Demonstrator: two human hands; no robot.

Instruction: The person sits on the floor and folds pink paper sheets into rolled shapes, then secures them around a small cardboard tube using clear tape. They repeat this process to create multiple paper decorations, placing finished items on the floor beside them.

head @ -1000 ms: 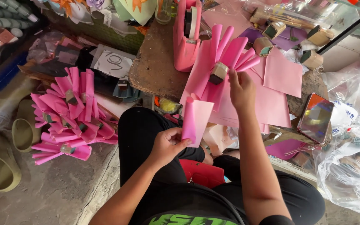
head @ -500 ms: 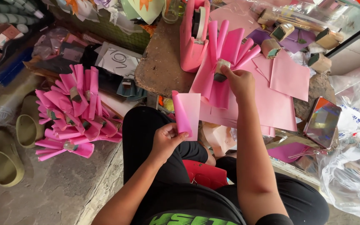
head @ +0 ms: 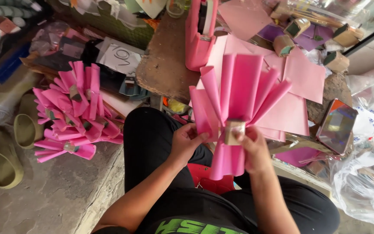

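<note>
Head view: the right hand is clamped around the taped waist of a pink paper fan bundle, thumb pressed on the band of tan tape. The pleats spread upward from that hand and a short tail hangs below it, over the person's lap. The left hand sits just beside it, fingers closed on the leftmost pink sheet, pinching its lower edge against the bundle.

Behind the hands lies the table, carrying flat pink sheets beyond the right hand, several tape rolls farther back, and a pink tape dispenser above the left hand. Well off to the left hand's side, a pile of finished pink fans rests on the floor near green sandals.

To do this well, the judgement is that the right hand's grip should stay tight at the waist so pleats do not slip, while the left lines the outer sheet's edge flush with the rest.
</note>
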